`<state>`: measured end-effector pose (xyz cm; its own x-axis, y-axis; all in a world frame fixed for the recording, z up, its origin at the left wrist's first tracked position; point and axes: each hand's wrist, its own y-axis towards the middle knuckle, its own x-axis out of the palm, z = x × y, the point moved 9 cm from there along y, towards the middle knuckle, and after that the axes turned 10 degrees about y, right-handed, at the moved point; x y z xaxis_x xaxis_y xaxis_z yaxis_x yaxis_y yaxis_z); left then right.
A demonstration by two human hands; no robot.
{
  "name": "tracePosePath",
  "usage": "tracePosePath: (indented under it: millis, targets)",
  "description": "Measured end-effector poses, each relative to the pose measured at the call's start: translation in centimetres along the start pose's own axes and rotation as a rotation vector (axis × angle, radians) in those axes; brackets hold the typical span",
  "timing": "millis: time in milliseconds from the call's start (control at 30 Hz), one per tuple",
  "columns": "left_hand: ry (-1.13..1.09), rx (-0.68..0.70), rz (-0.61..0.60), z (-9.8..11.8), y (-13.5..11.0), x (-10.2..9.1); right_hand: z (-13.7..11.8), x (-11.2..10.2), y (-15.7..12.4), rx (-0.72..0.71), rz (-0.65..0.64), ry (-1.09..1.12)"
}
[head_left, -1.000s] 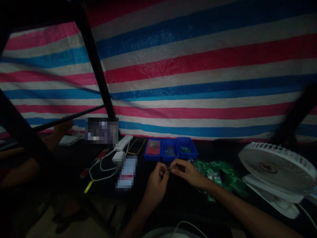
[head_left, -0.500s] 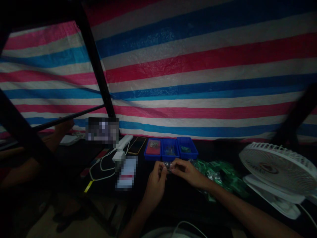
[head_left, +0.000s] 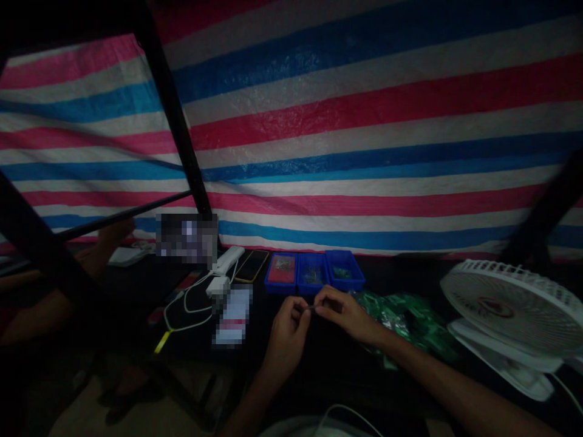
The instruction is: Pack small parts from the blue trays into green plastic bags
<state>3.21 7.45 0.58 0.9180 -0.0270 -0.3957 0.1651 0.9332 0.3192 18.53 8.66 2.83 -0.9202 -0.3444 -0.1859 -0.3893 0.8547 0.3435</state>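
Over the dark table, my left hand [head_left: 288, 331] and my right hand [head_left: 345, 312] meet fingertip to fingertip. Between them they pinch a small thin piece [head_left: 311, 308], seen nearly edge-on and too dim to name. Just beyond my fingers stand three blue bins in a row. The left bin [head_left: 268, 282] has a red layer with small pale parts on top, the middle bin [head_left: 313, 289] holds small metallic-looking parts, and the right bin [head_left: 353, 283] holds a few greenish pieces. Beside my right forearm lies a heap of green and clear plastic bags [head_left: 410, 318].
A white clip fan [head_left: 510, 309] stands at the right. To the left are a phone [head_left: 252, 267], a white power strip [head_left: 229, 261] with cables, and a blurred-out white sheet [head_left: 234, 315]. Another person's arm [head_left: 95, 255] shows behind a black metal frame [head_left: 175, 127]. Striped sheeting hangs behind.
The small piece has tilted from a broader, shiny, clear-looking face to a thin edge-on line. My fingertips have shifted slightly; both hands stay in nearly the same place.
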Motion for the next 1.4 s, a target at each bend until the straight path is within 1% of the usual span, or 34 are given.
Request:
tracePosePath:
  millis: [400,733,967,1400]
  targets:
    - [0.029,0.053,0.042,1.0,0.2,-0.6,0.6,0.0,-0.2,0.013,-0.008,-0.045]
    - [0.075,0.069,0.048,0.7,0.2,-0.7,0.4,0.1,-0.2,-0.01,-0.008,-0.005]
    - [0.104,0.079,0.004,1.2,0.1,-0.3,0.4,0.0,-0.3,0.014,0.023,-0.001]
    - [0.153,0.078,-0.001,1.5,0.0,-0.1,0.4,0.3,-0.3,0.002,-0.02,-0.057]
